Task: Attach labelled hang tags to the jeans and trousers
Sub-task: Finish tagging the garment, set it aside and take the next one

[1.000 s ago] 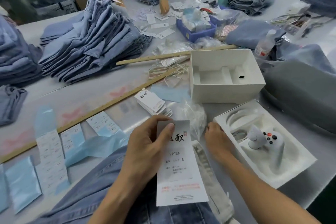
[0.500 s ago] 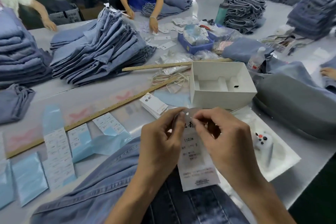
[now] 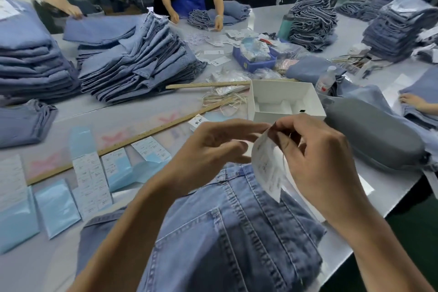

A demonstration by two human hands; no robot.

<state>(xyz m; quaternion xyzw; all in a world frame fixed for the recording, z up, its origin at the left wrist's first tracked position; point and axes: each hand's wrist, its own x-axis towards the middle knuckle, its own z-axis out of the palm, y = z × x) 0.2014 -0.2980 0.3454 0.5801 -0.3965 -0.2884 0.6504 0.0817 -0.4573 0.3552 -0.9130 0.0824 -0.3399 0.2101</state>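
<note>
A pair of blue jeans (image 3: 237, 232) lies on the table right in front of me, back pocket up. Above its waistband I hold a white printed hang tag (image 3: 266, 166), turned edge-on and bent. My right hand (image 3: 317, 156) pinches the tag's top end between thumb and forefinger. My left hand (image 3: 213, 149) reaches in from the left, and its fingertips meet the same top end; blur hides whether they pinch the tag or a string. A small stack of more tags (image 3: 198, 122) lies just beyond my left hand.
A white open box (image 3: 284, 99) and a grey case (image 3: 369, 135) stand to the right. Wooden rulers (image 3: 132, 141), label sheets (image 3: 91, 181), blue packets (image 3: 55, 206) and loose strings (image 3: 225, 101) lie left and ahead. Stacks of jeans (image 3: 137, 59) and other workers ring the table.
My right hand has come up from the table to the tag's top. The tag has turned from flat and facing me to edge-on and bent. The camera tilted upward.
</note>
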